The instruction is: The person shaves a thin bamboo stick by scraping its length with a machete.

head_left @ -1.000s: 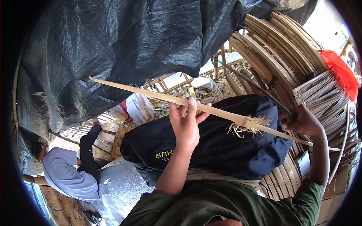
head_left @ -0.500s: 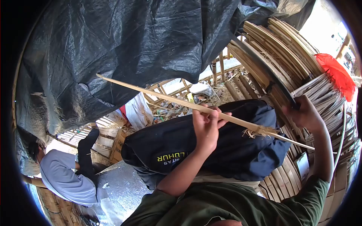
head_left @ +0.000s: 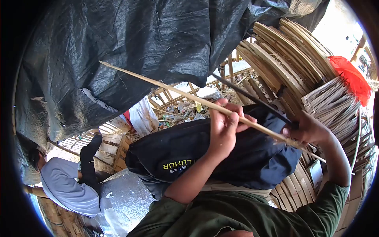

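My left hand (head_left: 225, 132) is closed around the middle of a long, thin bamboo strip (head_left: 169, 89). The strip slants from the black tarp at upper left down toward my right forearm. Frayed fibres (head_left: 292, 142) cling to it near its right end. In my right hand (head_left: 314, 128) is the handle of a long, dark-bladed machete (head_left: 252, 98), its blade pointing up and left above the strip. The right fist is beside the frayed part; whether they touch, I cannot tell. Both hands are over dark cloth with yellow lettering (head_left: 177, 166) across my lap.
Stacked split bamboo (head_left: 284, 55) stands at upper right, with a bundle of thin sticks (head_left: 329, 98) and a red plastic bag (head_left: 351, 79) beside it. A black tarp (head_left: 158, 35) hangs ahead. Another person in a grey shirt (head_left: 71, 185) sits at lower left. Litter lies beyond my knees.
My right hand has come down and left, and the machete has swung from the stacked bamboo to over my lap. My left hand has shifted slightly right and up with the strip.
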Motion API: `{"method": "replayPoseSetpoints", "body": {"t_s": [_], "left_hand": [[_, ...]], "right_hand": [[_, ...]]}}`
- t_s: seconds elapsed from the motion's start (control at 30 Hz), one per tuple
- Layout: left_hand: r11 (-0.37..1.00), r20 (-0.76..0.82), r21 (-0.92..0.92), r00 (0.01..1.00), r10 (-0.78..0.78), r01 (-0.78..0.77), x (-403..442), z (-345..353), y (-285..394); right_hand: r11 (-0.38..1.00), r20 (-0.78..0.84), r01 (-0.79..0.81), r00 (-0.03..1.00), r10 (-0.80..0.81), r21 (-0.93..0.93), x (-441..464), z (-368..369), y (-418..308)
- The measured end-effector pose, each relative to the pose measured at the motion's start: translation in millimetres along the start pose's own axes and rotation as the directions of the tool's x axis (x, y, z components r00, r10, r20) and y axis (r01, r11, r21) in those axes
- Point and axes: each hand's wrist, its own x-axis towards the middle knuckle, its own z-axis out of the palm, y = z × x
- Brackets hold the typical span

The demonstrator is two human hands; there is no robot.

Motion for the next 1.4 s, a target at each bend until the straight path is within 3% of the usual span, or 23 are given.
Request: {"method": "replayPoseSetpoints", "body": {"t_s": [0.07,0.13,0.17,0.27,0.43,0.53,0.7,0.8,1.0,1.1,1.23,1.3,1.33,1.4], "left_hand": [[0.999,-0.047,0.05,0.999,-0.008,0.011,9.7,0.0,5.6],[0.998,-0.002,0.066,1.0,-0.013,0.013,16.9,4.3,10.8],[0.997,-0.006,0.072,1.0,-0.003,0.003,16.8,8.6,13.3],[0.994,-0.019,0.102,0.999,0.033,-0.031,7.8,19.9,16.6],[0.982,0.003,0.101,0.987,0.158,-0.158,-29.0,41.5,27.1],[0.957,-0.02,0.104,0.962,0.272,-0.269,-37.2,41.5,35.9],[0.96,-0.135,0.047,0.951,0.28,-0.276,-22.8,11.2,48.0],[0.949,-0.176,0.012,0.933,0.312,-0.315,-22.2,-4.9,67.4],[0.867,-0.284,0.122,0.82,0.496,-0.482,-34.7,-45.4,135.4],[0.827,-0.249,0.193,0.789,0.562,-0.529,-33.7,-47.6,143.3],[0.801,-0.477,0.337,0.644,0.598,-0.495,-26.1,-50.7,134.2],[0.801,-0.543,0.397,0.588,0.599,-0.449,-17.2,-27.1,129.1],[0.799,-0.575,0.426,0.555,0.602,-0.425,-14.6,-17.7,125.9],[0.809,-0.542,0.434,0.603,0.585,-0.395,-12.5,-14.4,119.7]], "right_hand": [[0.995,-0.029,0.075,0.997,-0.077,-0.068,2.0,5.5,4.7],[0.996,0.037,-0.005,0.999,0.008,-0.094,3.2,-1.7,9.6],[0.996,-0.053,0.029,0.998,-0.034,-0.083,2.8,-0.9,13.3],[0.981,0.062,0.096,0.992,-0.108,0.169,-9.5,-13.7,18.4],[0.992,-0.062,0.084,0.994,-0.09,-0.091,-37.8,-27.0,6.9],[0.992,-0.077,-0.08,0.993,0.088,0.097,-62.8,-26.5,-21.8],[0.963,-0.278,-0.032,0.955,0.109,0.269,-76.6,5.9,-33.6],[0.964,-0.362,0.006,0.927,0.094,0.265,-78.6,11.6,-30.6],[0.95,-0.588,0.176,0.809,0.009,0.258,-82.9,20.3,-23.4],[0.936,-0.701,0.262,0.713,-0.023,0.236,-78.0,24.2,-17.7],[0.952,-0.834,0.307,0.528,-0.158,0.014,-52.8,25.6,-4.9],[0.958,-0.842,0.243,0.476,-0.255,-0.153,-33.9,22.5,5.3],[0.96,-0.845,0.245,0.477,-0.241,-0.136,-26.3,21.8,3.7],[0.963,-0.852,0.249,0.478,-0.214,-0.102,-11.3,20.2,0.5]]}}
